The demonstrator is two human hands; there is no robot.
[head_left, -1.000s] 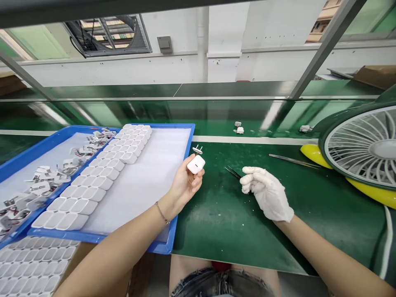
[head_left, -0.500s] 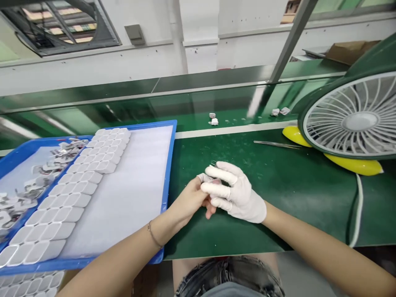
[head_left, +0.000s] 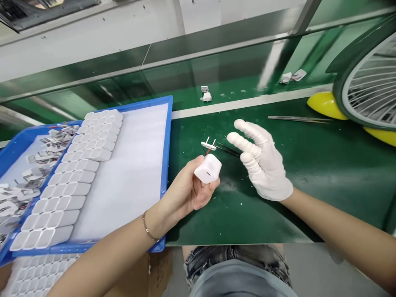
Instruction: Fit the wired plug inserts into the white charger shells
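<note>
A white charger housing (head_left: pixel 208 169) with a small slot in its face is gripped in my bare left hand (head_left: pixel 193 185), over the green bench. Above it a white plug plate (head_left: pixel 208 145) with two metal pins hangs out on a red wire. To the right is my gloved right hand (head_left: pixel 262 161), fingers apart. Dark tweezers (head_left: pixel 228 149) extend between the plug plate and the gloved fingertips; whether the glove touches them is unclear. Left of my hands, rows of white housings (head_left: pixel 74 177) stand in a blue tray (head_left: pixel 169 136).
Another blue tray (head_left: pixel 19 138) at far left holds loose plug parts (head_left: pixel 34 173). Metal tweezers (head_left: pixel 297 119) lie near a green fan (head_left: pixel 343 82) with yellow feet. Small white parts (head_left: pixel 207 97) sit beyond the white line. A cardboard box (head_left: pixel 159 268) is below the bench.
My hands have separated, the gloved right one moving right and opening. The white housing and plug plate now show at my left hand. The camera view has shifted, too.
</note>
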